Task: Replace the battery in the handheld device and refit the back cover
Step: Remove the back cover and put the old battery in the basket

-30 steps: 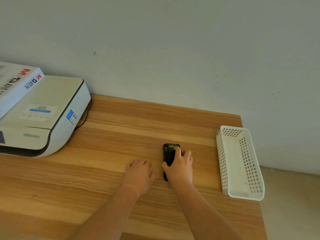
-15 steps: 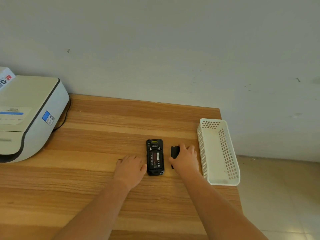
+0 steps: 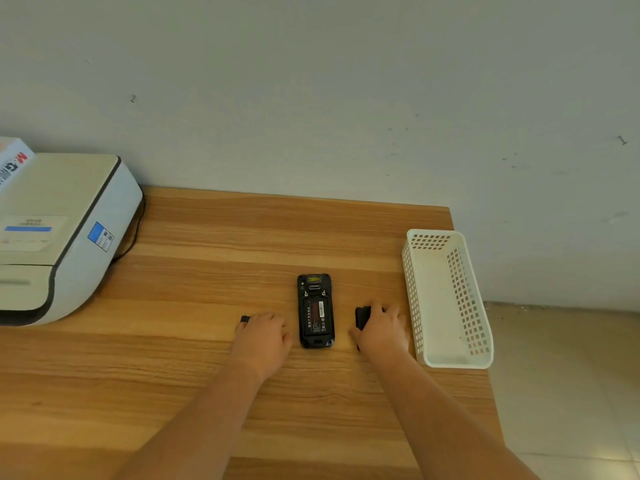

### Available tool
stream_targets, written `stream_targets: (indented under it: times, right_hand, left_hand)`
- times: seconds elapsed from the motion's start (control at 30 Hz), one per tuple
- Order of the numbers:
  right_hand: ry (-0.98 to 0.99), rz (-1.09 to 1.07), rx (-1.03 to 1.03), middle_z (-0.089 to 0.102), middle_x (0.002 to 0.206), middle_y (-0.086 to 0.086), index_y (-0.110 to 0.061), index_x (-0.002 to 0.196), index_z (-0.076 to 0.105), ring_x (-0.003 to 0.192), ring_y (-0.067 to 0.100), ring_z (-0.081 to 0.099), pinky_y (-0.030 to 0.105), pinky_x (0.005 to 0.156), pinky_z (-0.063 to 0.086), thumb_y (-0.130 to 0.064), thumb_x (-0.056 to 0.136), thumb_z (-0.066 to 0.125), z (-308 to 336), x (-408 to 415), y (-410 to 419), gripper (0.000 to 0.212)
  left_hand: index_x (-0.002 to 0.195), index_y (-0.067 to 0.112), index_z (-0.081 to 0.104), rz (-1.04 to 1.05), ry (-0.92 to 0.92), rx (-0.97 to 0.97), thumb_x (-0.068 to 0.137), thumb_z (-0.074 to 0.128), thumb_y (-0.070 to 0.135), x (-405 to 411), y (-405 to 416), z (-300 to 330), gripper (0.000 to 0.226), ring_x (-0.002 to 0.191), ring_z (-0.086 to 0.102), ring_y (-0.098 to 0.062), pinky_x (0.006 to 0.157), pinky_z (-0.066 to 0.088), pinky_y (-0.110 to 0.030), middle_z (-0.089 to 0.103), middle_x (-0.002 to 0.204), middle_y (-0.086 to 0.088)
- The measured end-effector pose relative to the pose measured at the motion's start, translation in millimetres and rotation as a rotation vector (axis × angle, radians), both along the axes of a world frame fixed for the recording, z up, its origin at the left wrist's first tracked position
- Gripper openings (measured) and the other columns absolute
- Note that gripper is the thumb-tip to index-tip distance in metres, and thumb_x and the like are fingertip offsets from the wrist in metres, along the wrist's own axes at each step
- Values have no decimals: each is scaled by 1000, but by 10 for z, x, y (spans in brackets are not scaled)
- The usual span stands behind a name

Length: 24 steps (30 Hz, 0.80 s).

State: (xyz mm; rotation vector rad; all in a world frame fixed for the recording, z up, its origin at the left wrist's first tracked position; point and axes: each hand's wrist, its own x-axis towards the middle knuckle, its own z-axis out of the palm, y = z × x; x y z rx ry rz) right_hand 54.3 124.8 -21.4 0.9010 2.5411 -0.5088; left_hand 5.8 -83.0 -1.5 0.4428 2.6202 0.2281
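Head view shows the handheld device (image 3: 315, 311) lying face down on the wooden table (image 3: 207, 244), its back open and the battery (image 3: 314, 315) with its printed label seated in the bay, between my two hands. My right hand (image 3: 381, 329) rests just right of it, curled over the black back cover (image 3: 363, 317), fingers draped on top and thumb at the near edge; I judge that a loose grip on the cover, pressed against the table, not lifted. My left hand (image 3: 263, 336) lies palm down just left of the device, fingers bent, with a small dark object (image 3: 245, 319) peeking out past the fingertips; I cannot tell what it is or whether I am holding it or merely covering it. The device looks like a stiff, rubber-edged plastic body, light enough for one hand and not slippery; I would steady it by its long sides. I expect the battery to be rigid and small, best levered from one end of its bay with a fingertip. The cover seems thin and a bit flexible, so I would hold it by its edges. Further right stands a white perforated basket (image 3: 450, 358), empty as far as I can see, and far left sits a white printer (image 3: 59, 244) against the wall.
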Motion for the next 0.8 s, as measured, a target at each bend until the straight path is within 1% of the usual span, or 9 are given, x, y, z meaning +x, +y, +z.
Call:
stream_targets:
  times: [0.1, 0.2, 0.27, 0.33, 0.43, 0.5, 0.6, 0.7, 0.8]
  right_hand:
    - [37, 47, 53, 38, 135, 10, -19, 132, 41, 121, 29, 42, 42, 94, 43, -50, 87, 57, 91, -69, 22, 57]
    - [92, 137, -1, 36, 140, 9, -19, 138, 41, 127, 28, 39, 45, 100, 42, -47, 88, 58, 160, -207, -19, 59]
    - [113, 254, -53, 35, 144, 8, -19, 140, 42, 131, 27, 36, 45, 104, 41, -42, 89, 60, 181, -301, -91, 59]
    - [126, 397, -77, 36, 145, 6, -20, 140, 42, 133, 26, 34, 44, 105, 41, -38, 89, 61, 181, -372, -173, 58]
    - [105, 594, -63, 32, 150, 3, -21, 144, 38, 137, 25, 29, 43, 106, 40, -36, 91, 60, 133, -415, -276, 59]
    - [70, 681, -46, 27, 153, 2, -22, 146, 35, 138, 26, 26, 43, 105, 42, -34, 91, 60, 75, -396, -322, 62]
    - [66, 698, -42, 22, 155, 1, -22, 148, 32, 140, 25, 22, 42, 102, 45, -32, 92, 60, 15, -339, -351, 63]
    - [75, 709, -16, 25, 153, 2, -22, 149, 30, 138, 25, 24, 40, 104, 45, -35, 93, 58, -12, -317, -364, 64]
    - [78, 693, 1, 25, 152, 3, -22, 149, 31, 137, 26, 25, 41, 102, 46, -35, 93, 57, -8, -309, -394, 63]
  left_hand:
    - [124, 22, 59, -2, -2, -2, 99, 40, 37, -32, 20, 37, 35, 113, 51, -17, 100, 39, -38, 61, 120, 4]
    - [123, 22, 59, 1, -5, -7, 100, 39, 38, -59, 33, 80, 35, 113, 51, -16, 101, 38, -38, 61, 119, 4]
    - [123, 22, 59, 3, -6, -4, 100, 39, 38, -70, 32, 99, 35, 112, 51, -16, 101, 39, -38, 61, 118, 5]
    - [125, 23, 58, -1, -10, -4, 100, 39, 38, -75, 25, 109, 35, 113, 51, -15, 101, 39, -38, 61, 119, 5]
    - [127, 24, 57, 1, -16, 7, 100, 40, 38, -72, 11, 108, 35, 116, 50, -16, 102, 38, -38, 60, 124, 5]
    - [128, 24, 57, 10, -23, 23, 99, 42, 36, -67, 2, 94, 35, 119, 49, -17, 104, 37, -39, 59, 127, 5]
    - [129, 23, 57, 7, -27, 34, 98, 43, 35, -69, -7, 73, 35, 121, 48, -18, 104, 35, -39, 58, 129, 4]
    - [129, 23, 58, 6, -24, 38, 98, 43, 35, -85, -30, 62, 35, 122, 48, -18, 104, 35, -39, 58, 129, 4]
    - [129, 23, 57, 5, -23, 45, 99, 43, 36, -107, -57, 46, 36, 121, 48, -17, 104, 35, -39, 59, 129, 4]
